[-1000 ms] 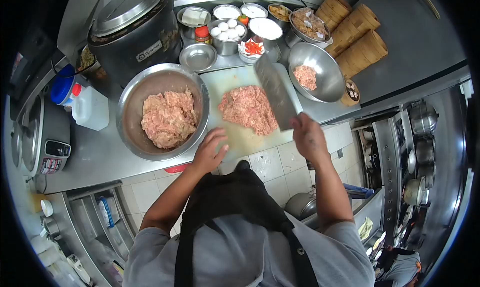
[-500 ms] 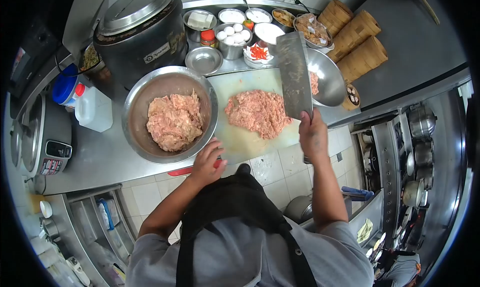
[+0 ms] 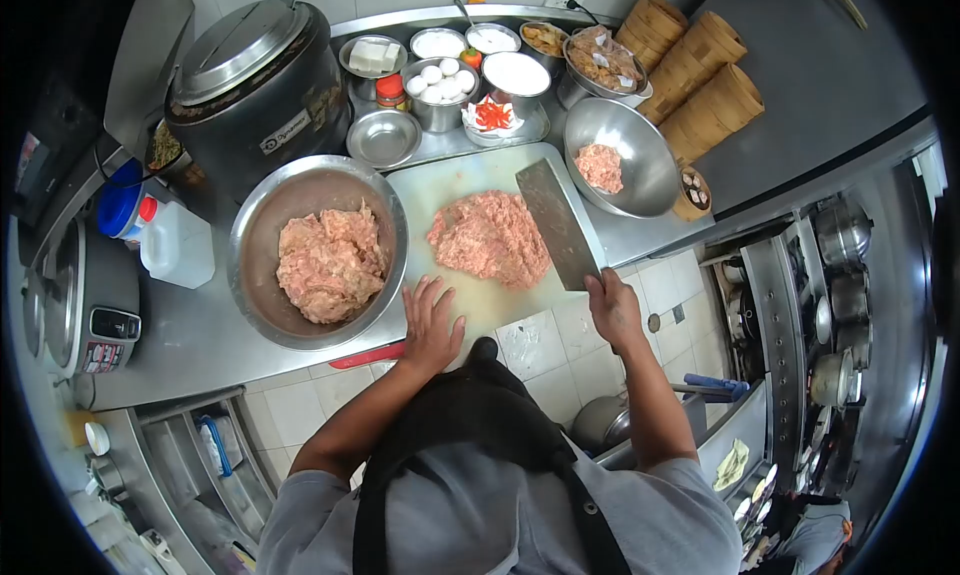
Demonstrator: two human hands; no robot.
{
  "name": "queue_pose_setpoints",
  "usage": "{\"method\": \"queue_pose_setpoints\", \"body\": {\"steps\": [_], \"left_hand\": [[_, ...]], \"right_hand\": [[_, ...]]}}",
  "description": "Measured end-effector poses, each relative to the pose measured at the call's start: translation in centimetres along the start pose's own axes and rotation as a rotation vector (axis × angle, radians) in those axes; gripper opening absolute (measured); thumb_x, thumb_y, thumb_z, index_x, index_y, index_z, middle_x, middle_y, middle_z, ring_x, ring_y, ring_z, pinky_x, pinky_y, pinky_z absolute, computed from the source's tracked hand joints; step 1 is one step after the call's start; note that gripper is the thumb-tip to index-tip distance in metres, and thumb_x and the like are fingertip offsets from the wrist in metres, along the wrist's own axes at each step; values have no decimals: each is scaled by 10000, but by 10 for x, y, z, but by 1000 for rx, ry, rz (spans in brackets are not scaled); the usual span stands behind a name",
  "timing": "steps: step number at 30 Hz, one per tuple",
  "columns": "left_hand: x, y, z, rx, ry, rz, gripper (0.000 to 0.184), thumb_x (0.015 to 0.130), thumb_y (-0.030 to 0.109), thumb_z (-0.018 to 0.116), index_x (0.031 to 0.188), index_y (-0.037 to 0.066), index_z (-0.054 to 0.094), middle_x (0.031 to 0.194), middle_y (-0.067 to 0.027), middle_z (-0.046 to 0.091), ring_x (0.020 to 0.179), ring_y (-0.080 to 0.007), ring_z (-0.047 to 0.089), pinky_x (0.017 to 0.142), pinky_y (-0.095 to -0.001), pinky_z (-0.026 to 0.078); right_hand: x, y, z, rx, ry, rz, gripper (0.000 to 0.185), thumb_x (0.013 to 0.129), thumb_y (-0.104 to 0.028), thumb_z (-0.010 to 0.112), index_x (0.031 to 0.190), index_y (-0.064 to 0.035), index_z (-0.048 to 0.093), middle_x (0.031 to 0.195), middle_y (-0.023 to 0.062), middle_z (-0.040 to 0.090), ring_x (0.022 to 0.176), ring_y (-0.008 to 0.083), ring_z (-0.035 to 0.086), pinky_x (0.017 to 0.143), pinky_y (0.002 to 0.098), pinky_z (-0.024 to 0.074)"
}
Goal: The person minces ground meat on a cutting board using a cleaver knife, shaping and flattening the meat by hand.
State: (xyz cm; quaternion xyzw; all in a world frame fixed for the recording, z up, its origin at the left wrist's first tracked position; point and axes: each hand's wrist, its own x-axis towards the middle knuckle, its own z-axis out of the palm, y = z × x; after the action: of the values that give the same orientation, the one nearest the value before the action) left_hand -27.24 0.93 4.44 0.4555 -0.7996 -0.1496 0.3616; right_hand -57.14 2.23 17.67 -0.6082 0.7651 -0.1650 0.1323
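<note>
My right hand (image 3: 613, 310) is closed round the handle of a wide cleaver (image 3: 557, 220). Its blade lies low along the right side of a mound of minced meat (image 3: 490, 239); whether it touches the meat I cannot tell. The mince sits on a pale cutting board (image 3: 420, 180). My left hand (image 3: 432, 323) rests with fingers spread at the board's near left edge, holding nothing. Left of the board stands a large steel bowl (image 3: 250, 275) with a bigger lump of mince (image 3: 330, 265) in it.
A smaller steel bowl (image 3: 655, 175) with some mince is at the right. Behind the board are a pot of eggs (image 3: 440, 82), a dish of red peppers (image 3: 492, 117) and an empty metal plate (image 3: 384, 139). Bamboo steamers (image 3: 700, 65) lie back right; a black cooker (image 3: 260, 95) stands back left.
The cleaver has come down from its raised position to beside the mince, moving left. My left hand has moved right onto the board's edge with its fingers spread. The view has shifted slightly.
</note>
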Motion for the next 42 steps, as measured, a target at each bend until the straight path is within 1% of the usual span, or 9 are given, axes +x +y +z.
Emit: {"method": "queue_pose_setpoints", "body": {"steps": [7, 16, 19, 20, 25, 34, 37, 38, 42], "left_hand": [[-6, 2, 8, 67, 17, -92, 528, 859, 212, 623, 1305, 1, 436, 1393, -220, 390, 1373, -435, 294, 1141, -647, 110], [-11, 18, 16, 184, 85, -211, 494, 874, 196, 558, 1302, -10, 420, 1390, -221, 400, 1355, -431, 328, 1142, -634, 117], [-10, 22, 24, 222, 102, -238, 466, 892, 216, 541, 1285, -11, 431, 1376, -219, 415, 1350, -427, 336, 1141, -630, 124], [-10, 22, 29, 236, 117, -238, 454, 903, 225, 533, 1280, -9, 435, 1368, -217, 423, 1345, -427, 344, 1139, -629, 127], [-2, 17, 33, 343, 194, -225, 417, 954, 282, 479, 1263, 4, 449, 1340, -208, 457, 1313, -420, 386, 1134, -623, 146], [1, 5, 28, 369, 168, -170, 396, 965, 301, 470, 1243, 18, 471, 1325, -199, 470, 1307, -411, 389, 1132, -620, 163], [-2, 8, 25, 346, 134, -195, 379, 958, 283, 484, 1228, 17, 488, 1320, -196, 474, 1307, -408, 389, 1131, -614, 175], [-2, 8, 23, 322, 122, -191, 371, 952, 271, 494, 1221, 16, 496, 1318, -195, 475, 1306, -407, 389, 1129, -612, 185], [2, 7, 4, 162, 88, -124, 332, 922, 216, 541, 1180, 7, 533, 1290, -194, 494, 1293, -401, 408, 1122, -594, 228]], "right_hand": [[20, 87, 15, 665, -199, 90, 391, 959, -354, 612, 734, -42, 537, 521, 2, 504, 484, 101, 512, 478, 283, 409], [48, 150, 52, 879, -269, 80, 303, 948, -320, 630, 964, -18, 611, 606, -14, 530, 497, 78, 499, 478, 231, 397], [55, 164, 65, 969, -325, 33, 375, 938, -300, 625, 1033, 63, 621, 937, 92, 624, 537, 85, 525, 458, 256, 413], [55, 166, 67, 951, -348, 88, 354, 946, -304, 602, 979, 48, 619, 798, 70, 631, 522, 87, 518, 713, 315, 532], [64, 164, 90, 950, -319, -23, 318, 955, -319, 558, 837, -26, 597, 467, -10, 506, 525, 101, 538, 1216, 435, 64], [73, 137, 71, 704, -153, -231, 282, 949, -244, 563, 778, -20, 579, 500, 49, 536, 554, 186, 578, 1161, 457, 252], [66, 110, 35, 425, 7, -364, 285, 950, -224, 573, 751, -21, 565, 519, 84, 543, 584, 261, 602, 994, 453, 444], [56, 100, 26, 466, -146, -116, 236, 950, -189, 584, 794, -13, 561, 557, 114, 575, 582, 329, 615, 709, 432, 530], [25, 38, -10, 520, -219, -93, 145, 947, -136, 585, 899, -4, 549, 628, 169, 628, 585, 387, 644, 533, 427, 497]]}}
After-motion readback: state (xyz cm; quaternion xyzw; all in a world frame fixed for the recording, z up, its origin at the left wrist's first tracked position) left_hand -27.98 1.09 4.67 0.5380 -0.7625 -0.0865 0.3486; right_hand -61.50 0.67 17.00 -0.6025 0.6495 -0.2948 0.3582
